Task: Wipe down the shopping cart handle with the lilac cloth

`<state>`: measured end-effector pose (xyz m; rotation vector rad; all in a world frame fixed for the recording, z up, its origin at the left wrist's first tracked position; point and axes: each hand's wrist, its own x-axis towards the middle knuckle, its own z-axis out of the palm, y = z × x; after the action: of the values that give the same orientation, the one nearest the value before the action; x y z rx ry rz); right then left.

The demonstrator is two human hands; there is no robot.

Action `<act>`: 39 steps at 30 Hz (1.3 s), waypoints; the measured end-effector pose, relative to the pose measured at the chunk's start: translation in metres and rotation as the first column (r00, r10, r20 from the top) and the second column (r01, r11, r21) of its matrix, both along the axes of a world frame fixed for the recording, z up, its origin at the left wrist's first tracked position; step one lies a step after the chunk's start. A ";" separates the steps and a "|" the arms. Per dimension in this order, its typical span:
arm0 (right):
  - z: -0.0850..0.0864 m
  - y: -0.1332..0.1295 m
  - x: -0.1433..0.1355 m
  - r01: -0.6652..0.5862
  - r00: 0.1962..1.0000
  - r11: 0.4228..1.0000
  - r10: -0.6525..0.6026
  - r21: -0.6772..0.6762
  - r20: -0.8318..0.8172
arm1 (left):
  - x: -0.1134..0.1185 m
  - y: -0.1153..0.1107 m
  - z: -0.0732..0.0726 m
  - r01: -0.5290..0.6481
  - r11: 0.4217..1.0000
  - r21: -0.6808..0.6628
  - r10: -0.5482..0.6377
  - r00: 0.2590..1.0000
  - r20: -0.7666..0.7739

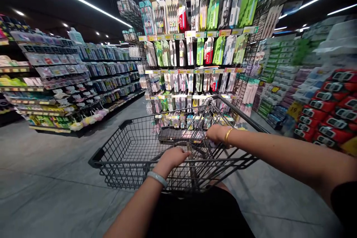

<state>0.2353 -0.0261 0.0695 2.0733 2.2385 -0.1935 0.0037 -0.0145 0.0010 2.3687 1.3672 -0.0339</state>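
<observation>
A black wire shopping cart (119,163) stands sideways in front of me, its handle (240,113) to the right. My left hand (173,157), with a pale bracelet at the wrist, reaches over the near rim into the basket. Its fingers are curled, and whatever they hold is hidden. At the cart's handle end, my right hand (217,133), with a gold bracelet, is closed at the folding wire seat panel (205,119). A small purplish patch shows just beneath this hand, too unclear to name. A brownish upright strip (192,165) is seen between my hands.
A rack of packaged toothbrushes (195,50) stands right behind the cart. Stocked shelves (108,70) line the left aisle. Stacks of red packs (329,108) rise at the right. Grey floor (50,178) stretches around the cart.
</observation>
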 end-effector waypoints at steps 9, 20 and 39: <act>0.015 -0.097 -0.031 -0.181 0.970 0.982 0.187 0.054 -0.156 | 0.007 0.008 -0.004 0.006 1.000 -0.013 -0.006 1.000 -0.017; -0.065 -0.091 -0.053 0.173 0.940 0.773 0.056 0.611 -0.336 | 0.014 0.006 -0.004 -0.071 0.997 -0.034 0.068 0.995 -0.071; -0.068 -0.112 -0.052 0.135 0.941 0.860 0.044 0.492 -0.335 | 0.013 -0.044 0.004 -0.036 0.971 0.235 -0.058 0.922 0.382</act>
<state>0.1830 -0.1381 0.0015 2.5198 2.6755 0.0636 0.0166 -0.0590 0.0051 2.4002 1.2168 0.5967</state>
